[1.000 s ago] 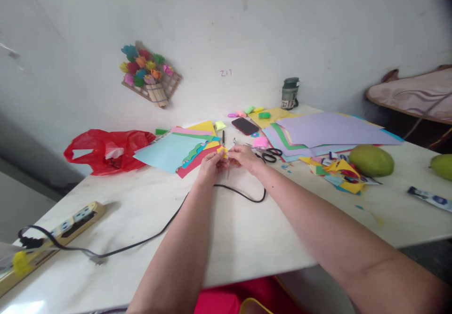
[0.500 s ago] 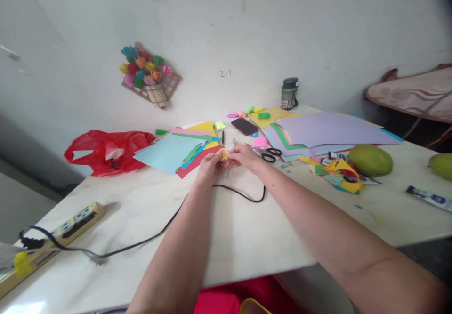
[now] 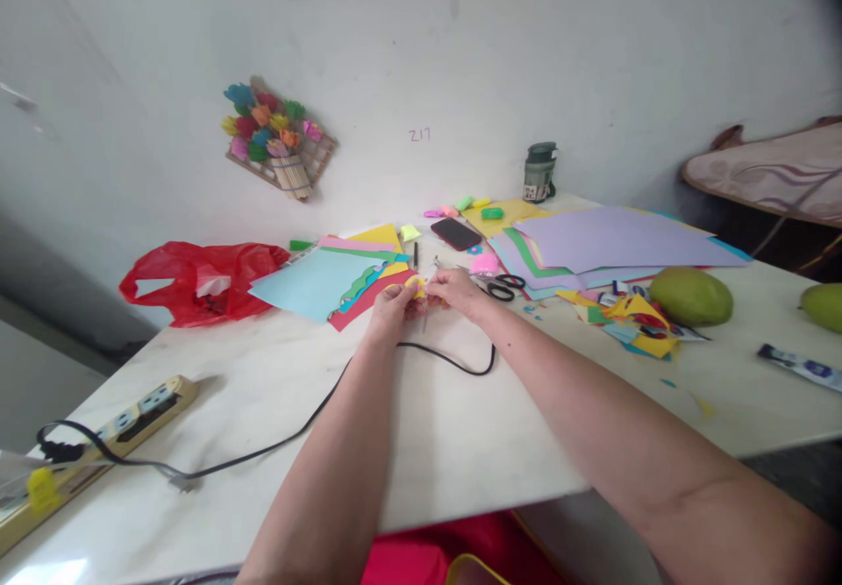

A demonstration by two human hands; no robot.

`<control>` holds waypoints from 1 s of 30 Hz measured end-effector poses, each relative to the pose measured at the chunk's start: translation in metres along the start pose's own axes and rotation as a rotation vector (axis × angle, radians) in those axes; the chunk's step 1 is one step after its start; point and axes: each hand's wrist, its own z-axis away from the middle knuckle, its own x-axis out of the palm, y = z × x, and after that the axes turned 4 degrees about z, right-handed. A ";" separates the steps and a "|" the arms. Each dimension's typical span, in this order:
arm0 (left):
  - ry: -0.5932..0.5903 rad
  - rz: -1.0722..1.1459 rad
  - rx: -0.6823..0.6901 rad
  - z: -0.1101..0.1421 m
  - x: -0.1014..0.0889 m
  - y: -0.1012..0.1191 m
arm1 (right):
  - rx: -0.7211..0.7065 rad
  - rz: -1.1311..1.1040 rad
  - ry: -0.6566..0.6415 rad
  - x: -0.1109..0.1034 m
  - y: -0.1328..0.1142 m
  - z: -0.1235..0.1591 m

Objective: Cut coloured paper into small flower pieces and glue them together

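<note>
From here I judge the yellow piece (image 3: pixel 419 283) in the left hand's (image 3: pixel 395 301) pinch light, easily creased, best held edgewise; whether the right hand (image 3: pixel 457 294) grips anything, I can't tell.

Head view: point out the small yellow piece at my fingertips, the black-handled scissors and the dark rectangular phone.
Small yellow piece (image 3: pixel 418 286): head view, its exposed part.
Black-handled scissors (image 3: pixel 505 287): head view, the handle loops.
Dark rectangular phone (image 3: pixel 456 234): head view, middle of its face.

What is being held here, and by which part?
The left hand holds a small yellow piece by its left side; whether the right hand grips it too cannot be told.
</note>
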 end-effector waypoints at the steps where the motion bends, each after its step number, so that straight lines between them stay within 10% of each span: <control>1: 0.001 -0.010 -0.001 0.000 0.000 0.000 | -0.006 0.015 0.000 0.000 0.001 -0.001; 30: -0.046 0.002 -0.017 -0.001 -0.002 -0.001 | -0.037 -0.001 0.083 0.001 0.005 -0.004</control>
